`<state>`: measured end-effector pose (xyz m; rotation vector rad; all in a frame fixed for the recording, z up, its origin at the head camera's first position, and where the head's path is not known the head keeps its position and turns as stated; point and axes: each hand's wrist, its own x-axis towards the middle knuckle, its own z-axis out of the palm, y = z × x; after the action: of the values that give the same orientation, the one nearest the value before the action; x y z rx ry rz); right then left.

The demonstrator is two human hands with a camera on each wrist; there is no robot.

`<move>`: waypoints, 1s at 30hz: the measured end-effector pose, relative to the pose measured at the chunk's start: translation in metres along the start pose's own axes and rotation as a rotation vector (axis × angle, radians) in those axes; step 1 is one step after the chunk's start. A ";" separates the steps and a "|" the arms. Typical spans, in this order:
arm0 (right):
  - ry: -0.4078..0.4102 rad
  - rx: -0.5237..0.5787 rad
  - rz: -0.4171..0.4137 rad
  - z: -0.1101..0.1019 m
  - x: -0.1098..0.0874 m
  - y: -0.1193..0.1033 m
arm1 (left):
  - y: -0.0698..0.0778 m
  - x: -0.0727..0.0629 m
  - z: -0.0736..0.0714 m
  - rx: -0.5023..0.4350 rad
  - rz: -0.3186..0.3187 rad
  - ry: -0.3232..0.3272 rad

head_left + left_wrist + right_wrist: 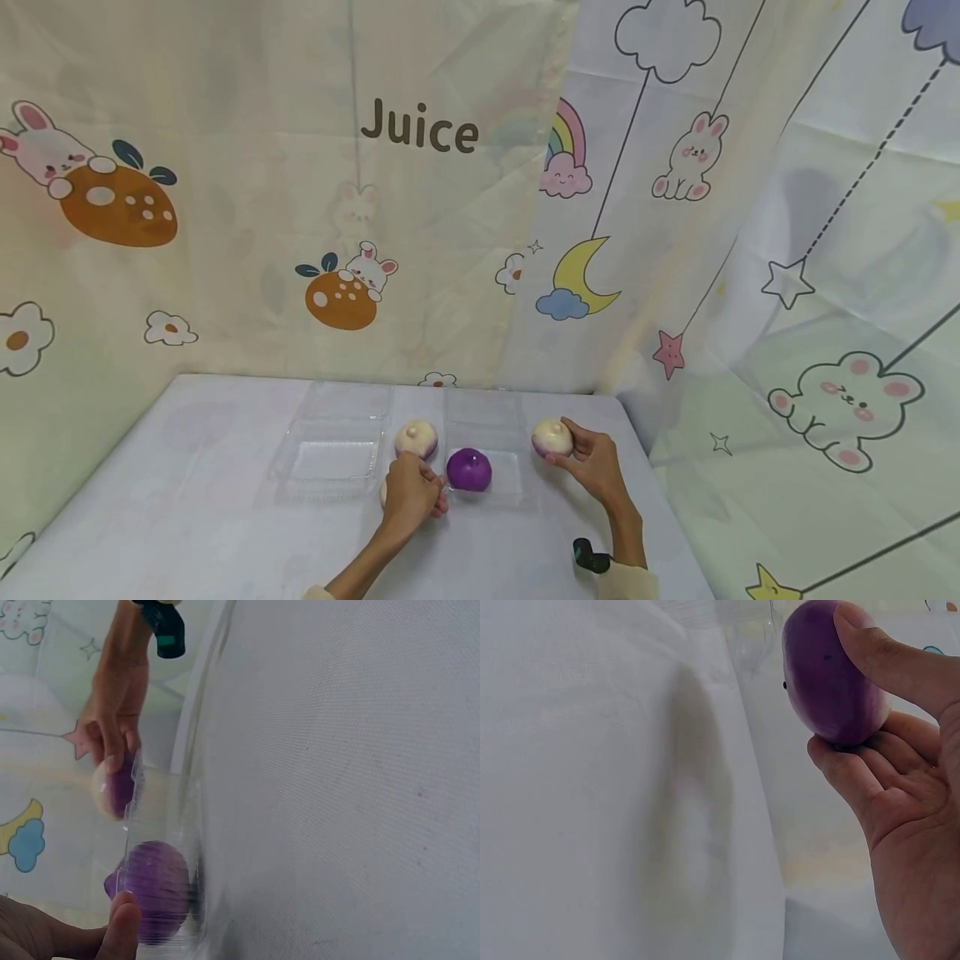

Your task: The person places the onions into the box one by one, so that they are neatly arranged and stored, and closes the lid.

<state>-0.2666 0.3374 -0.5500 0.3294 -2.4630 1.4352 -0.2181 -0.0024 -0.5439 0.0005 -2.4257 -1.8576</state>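
My right hand (pixel 596 467) holds a round cream-and-purple turnip-like toy (pixel 552 437) in the air, thumb on one side and fingers on the other. Its purple underside (pixel 829 675) faces the right wrist camera. A purple onion-like ball (pixel 469 470) with a small nub sits in a clear plastic container (pixel 510 479). At that container's left rim, my left hand (pixel 411 493) pinches the edge; its thumb (pixel 124 926) shows in the left wrist view, the other fingertips partly hidden. Beyond the left hand lies another cream-and-purple toy (pixel 416 437). A further cream one (pixel 384 493) is mostly covered by that hand.
Left of the toys stands a second clear container (pixel 330 462), its lid (pixel 348 404) raised at the back. A white cloth covers the table (pixel 187 500). Printed curtains (pixel 247 208) hang behind and to the right. A dark green object (pixel 590 556) is at the right wrist.
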 end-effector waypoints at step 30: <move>-0.088 0.039 -0.055 0.007 0.001 -0.029 | -0.001 0.000 0.000 0.000 0.004 -0.001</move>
<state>-0.2588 0.3174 -0.5294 0.4752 -2.4761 1.4778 -0.2186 -0.0028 -0.5443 -0.0045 -2.4241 -1.8570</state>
